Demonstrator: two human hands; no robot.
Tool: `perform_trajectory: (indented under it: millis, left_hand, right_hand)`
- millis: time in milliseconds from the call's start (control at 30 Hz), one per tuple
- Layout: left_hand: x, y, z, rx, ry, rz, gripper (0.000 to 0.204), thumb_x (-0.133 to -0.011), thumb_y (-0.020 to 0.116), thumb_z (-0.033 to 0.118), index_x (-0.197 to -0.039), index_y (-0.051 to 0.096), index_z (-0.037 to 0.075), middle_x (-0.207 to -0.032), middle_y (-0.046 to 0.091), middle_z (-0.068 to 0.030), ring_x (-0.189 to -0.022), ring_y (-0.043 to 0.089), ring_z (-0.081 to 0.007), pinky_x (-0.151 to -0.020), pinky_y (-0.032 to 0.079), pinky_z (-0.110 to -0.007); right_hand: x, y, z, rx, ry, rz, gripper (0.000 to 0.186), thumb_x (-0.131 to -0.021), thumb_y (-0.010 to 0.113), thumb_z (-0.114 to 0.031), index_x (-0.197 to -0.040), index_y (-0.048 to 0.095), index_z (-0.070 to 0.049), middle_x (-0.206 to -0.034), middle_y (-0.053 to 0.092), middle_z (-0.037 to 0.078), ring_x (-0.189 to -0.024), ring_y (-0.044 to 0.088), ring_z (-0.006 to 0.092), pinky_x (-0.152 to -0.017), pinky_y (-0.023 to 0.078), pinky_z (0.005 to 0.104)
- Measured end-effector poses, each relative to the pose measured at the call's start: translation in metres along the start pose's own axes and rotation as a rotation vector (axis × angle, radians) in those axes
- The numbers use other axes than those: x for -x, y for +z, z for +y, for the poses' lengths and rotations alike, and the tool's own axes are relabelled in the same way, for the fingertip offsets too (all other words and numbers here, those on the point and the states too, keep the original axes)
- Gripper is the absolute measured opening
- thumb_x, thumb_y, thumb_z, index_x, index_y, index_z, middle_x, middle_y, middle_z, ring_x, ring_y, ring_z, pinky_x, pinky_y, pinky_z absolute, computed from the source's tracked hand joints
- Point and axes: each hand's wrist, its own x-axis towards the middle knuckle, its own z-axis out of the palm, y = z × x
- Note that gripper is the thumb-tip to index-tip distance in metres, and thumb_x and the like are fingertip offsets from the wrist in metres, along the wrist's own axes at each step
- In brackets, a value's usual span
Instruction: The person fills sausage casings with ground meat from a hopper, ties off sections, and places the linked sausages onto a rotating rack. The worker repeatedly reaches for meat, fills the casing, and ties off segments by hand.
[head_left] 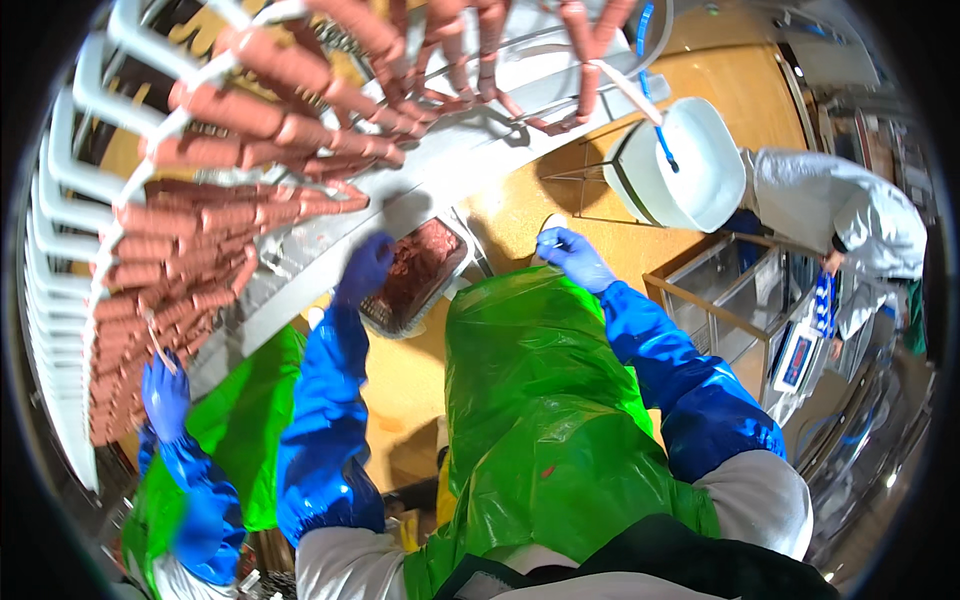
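Observation:
My left hand [366, 270], in a blue glove, hovers beside a grey crate [398, 326] of minced-looking red meat [424, 256]; its fingers are dark and smeared, so their hold is unclear. Over the front of my green apron [525, 340], my right hand [577, 261] has its gloved fingers curled together. A small pale thing [553, 222] shows just beyond its fingertips; whether they grip it is not clear. Chains of linked pinkish sausages [240, 112] hang from a row of white hooks [90, 175] at the left and top, apart from both my hands.
At the left, a co-worker's blue-gloved hand [165, 395] is by the sausages with a thin pale strand. A white metal surface [490, 150] runs under the sausages. A white tub [705, 165] on a stand, a metal-framed cart [715, 290] and another person [850, 215] are at right.

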Motion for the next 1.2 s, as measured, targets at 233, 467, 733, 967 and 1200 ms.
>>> perform_trajectory:
  millis: [233, 467, 733, 967, 1200]
  left_hand:
    - [0.056, 0.049, 0.036, -0.556, 0.154, 0.3, 0.054, -0.073, 0.075, 0.031, -0.118, 0.06, 0.006, -0.109, 0.059, -0.0193, -0.105, 0.053, -0.0371, -0.093, 0.041, -0.049]
    - [0.004, 0.135, 0.179, -0.341, 0.315, 0.02, 0.047, -0.086, 0.068, 0.028, -0.122, 0.056, 0.0, -0.116, 0.06, -0.0173, -0.107, 0.056, -0.0317, -0.092, 0.044, -0.04]
    - [-0.105, 0.23, 0.393, 0.933, -0.33, -0.41, 0.044, -0.103, 0.036, 0.033, -0.138, 0.042, 0.007, -0.127, 0.055, -0.0123, -0.113, 0.055, -0.0233, -0.096, 0.041, -0.034]
    - [-0.182, 0.223, 0.47, 1.089, -0.228, -0.475, 0.051, -0.1, 0.039, 0.041, -0.131, 0.046, 0.001, -0.128, 0.054, -0.0142, -0.12, 0.052, -0.0263, -0.101, 0.041, -0.041]
    - [-0.146, 0.172, 0.472, 1.153, -0.436, -0.414, 0.055, -0.098, 0.04, 0.045, -0.134, 0.045, 0.004, -0.141, 0.046, -0.0188, -0.127, 0.048, -0.0319, -0.103, 0.04, -0.048]
  right_hand:
    - [0.023, -0.151, -0.063, -0.125, -0.271, 0.627, 0.024, -0.089, 0.048, -0.001, -0.109, 0.06, -0.002, -0.096, 0.063, 0.004, -0.083, 0.059, 0.0122, -0.075, 0.048, 0.0272]
    - [-0.02, -0.286, -0.041, 0.626, 0.084, 0.814, 0.039, -0.088, 0.048, -0.036, -0.089, 0.069, -0.003, -0.096, 0.066, 0.023, -0.093, 0.063, 0.0397, -0.086, 0.048, 0.0486]
    - [-0.072, -0.296, 0.003, 0.581, -0.865, 0.45, 0.014, -0.087, 0.055, -0.015, -0.084, 0.062, -0.003, -0.074, 0.058, 0.014, -0.069, 0.059, 0.0298, -0.065, 0.049, 0.0405]
    - [-0.021, -0.23, -0.105, 0.33, -0.922, 1.035, 0.03, -0.077, 0.061, -0.024, -0.102, 0.062, -0.009, -0.101, 0.062, 0.011, -0.099, 0.059, 0.027, -0.093, 0.04, 0.0468]
    - [-0.063, -0.316, -0.007, 0.454, -0.356, 1.215, 0.011, -0.077, 0.061, -0.016, -0.084, 0.067, -0.01, -0.077, 0.062, 0.011, -0.072, 0.062, 0.0276, -0.07, 0.051, 0.0413]
